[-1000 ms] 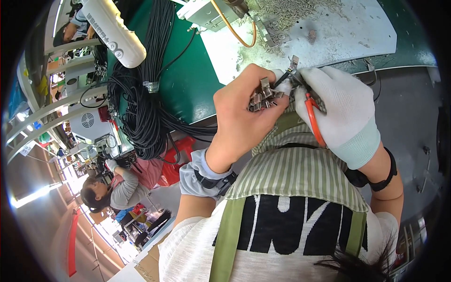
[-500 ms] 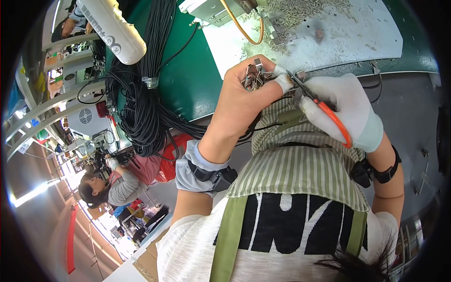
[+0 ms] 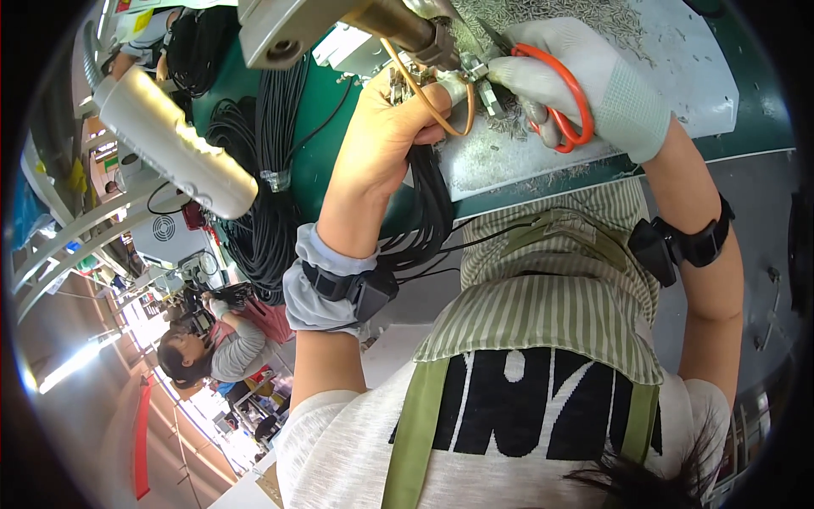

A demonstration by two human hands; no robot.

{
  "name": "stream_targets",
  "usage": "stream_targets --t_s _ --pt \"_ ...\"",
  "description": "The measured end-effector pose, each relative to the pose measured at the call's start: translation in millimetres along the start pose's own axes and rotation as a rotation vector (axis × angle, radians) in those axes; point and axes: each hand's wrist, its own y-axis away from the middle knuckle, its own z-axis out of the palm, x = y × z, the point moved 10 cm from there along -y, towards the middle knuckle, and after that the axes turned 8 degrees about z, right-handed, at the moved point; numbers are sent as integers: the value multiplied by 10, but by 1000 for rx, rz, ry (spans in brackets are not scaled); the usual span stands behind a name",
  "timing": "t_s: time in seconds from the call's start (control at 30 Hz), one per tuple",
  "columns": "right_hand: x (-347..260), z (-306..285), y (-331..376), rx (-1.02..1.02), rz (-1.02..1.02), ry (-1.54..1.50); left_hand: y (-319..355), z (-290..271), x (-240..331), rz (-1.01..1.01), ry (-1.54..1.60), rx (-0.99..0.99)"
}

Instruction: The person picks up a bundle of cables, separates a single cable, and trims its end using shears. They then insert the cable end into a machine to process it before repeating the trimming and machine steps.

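My left hand point(image 3: 377, 127), thumb covered, is closed around a bundle of black cables point(image 3: 428, 191) that hangs below it. Metal connectors point(image 3: 403, 86) stick out at the top of that fist. In my white-gloved right hand point(image 3: 585, 72) are scissors with red-orange handles point(image 3: 583, 106); their dark blades point up and left. The fingertips of both hands meet near a small metal block point(image 3: 489, 97), under the tip of a machine's metal spindle point(image 3: 437, 47). What the right fingertips pinch there is too small to make out.
A tan hose point(image 3: 466, 114) loops beside my left hand. Small metal scraps point(image 3: 593, 21) litter the white board point(image 3: 695, 93) on the green table point(image 3: 326, 161). Coiled black cables point(image 3: 280, 119) lie left, under a white lamp point(image 3: 178, 144). Another person point(image 3: 229, 343) sits further left.
Both hands have moved forward and up, from near my apron to beneath the machine spindle. The cable bundle has come along with my left hand. The scissors have turned back in my right hand.
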Motion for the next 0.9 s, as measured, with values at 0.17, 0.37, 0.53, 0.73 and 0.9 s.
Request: stream_targets --t_s 0.17,0.37,0.53,0.73,0.9 --pt "35 -68 -10 -93 20 -38 -3 103 -7 -41 31 -79" --pt "66 93 46 -48 79 -17 106 8 83 28 -128 111" --pt "7 81 7 -130 172 -43 53 104 259 207 -191 9" --pt "78 110 24 -151 255 -131 76 106 276 236 -472 24" --pt "94 109 -7 -163 231 -125 85 82 259 174 -508 63"
